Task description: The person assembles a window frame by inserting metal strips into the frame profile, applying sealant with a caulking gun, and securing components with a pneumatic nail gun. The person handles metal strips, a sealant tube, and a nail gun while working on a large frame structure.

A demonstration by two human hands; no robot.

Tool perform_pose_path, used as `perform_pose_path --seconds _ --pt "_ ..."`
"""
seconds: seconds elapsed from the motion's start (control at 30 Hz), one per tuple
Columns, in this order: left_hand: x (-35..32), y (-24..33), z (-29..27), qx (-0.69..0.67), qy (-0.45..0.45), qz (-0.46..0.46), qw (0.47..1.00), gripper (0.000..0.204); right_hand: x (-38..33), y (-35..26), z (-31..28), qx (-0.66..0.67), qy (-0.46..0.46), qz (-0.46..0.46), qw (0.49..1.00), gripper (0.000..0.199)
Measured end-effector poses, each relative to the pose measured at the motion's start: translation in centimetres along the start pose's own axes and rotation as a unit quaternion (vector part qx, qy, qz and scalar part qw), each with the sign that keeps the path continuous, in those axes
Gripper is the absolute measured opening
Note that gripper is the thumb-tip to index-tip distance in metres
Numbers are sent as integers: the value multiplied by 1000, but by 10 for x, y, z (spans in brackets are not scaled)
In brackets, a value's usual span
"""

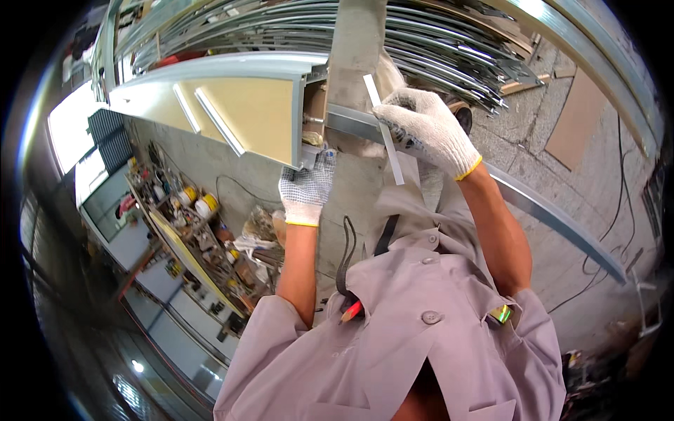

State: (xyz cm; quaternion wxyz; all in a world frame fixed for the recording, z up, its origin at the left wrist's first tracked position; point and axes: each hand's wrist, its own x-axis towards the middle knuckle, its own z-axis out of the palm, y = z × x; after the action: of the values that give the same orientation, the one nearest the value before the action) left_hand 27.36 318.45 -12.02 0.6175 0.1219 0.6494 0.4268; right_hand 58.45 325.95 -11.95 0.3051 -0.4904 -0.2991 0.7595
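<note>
My right hand, in a white knit glove with a yellow cuff, grips a narrow white strip that slants down across a long grey metal profile. My left hand, gloved the same way, is closed on the lower end of a cream-coloured panel with a metal edge, next to the profile's left end. A grey upright post rises between both hands. A red pencil sticks out of my grey shirt's chest pocket.
A stack of several curved metal profiles lies beyond the hands. A cluttered workbench with tins and tools stands at the left. Brown board pieces lie on the concrete floor at the right, with black cables trailing nearby.
</note>
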Motion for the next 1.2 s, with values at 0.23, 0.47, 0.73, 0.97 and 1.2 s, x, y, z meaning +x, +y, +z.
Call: perform_pose_path --seconds 0.23,0.47,0.73,0.97,1.2 --pt "-34 -48 34 -167 17 -58 984 43 0 2 -5 2 -40 -20 999 36" --pt "-15 -49 82 -142 158 -3 977 38 -1 3 -6 15 -37 -16 999 36" --pt "10 -64 74 -288 109 42 950 30 -5 9 -8 44 -22 -39 998 34" --pt "22 -82 78 -225 118 166 953 22 -5 11 -7 25 -16 -49 998 36" --pt "6 -67 92 -247 109 170 948 21 -8 9 -2 62 1 -14 998 29"
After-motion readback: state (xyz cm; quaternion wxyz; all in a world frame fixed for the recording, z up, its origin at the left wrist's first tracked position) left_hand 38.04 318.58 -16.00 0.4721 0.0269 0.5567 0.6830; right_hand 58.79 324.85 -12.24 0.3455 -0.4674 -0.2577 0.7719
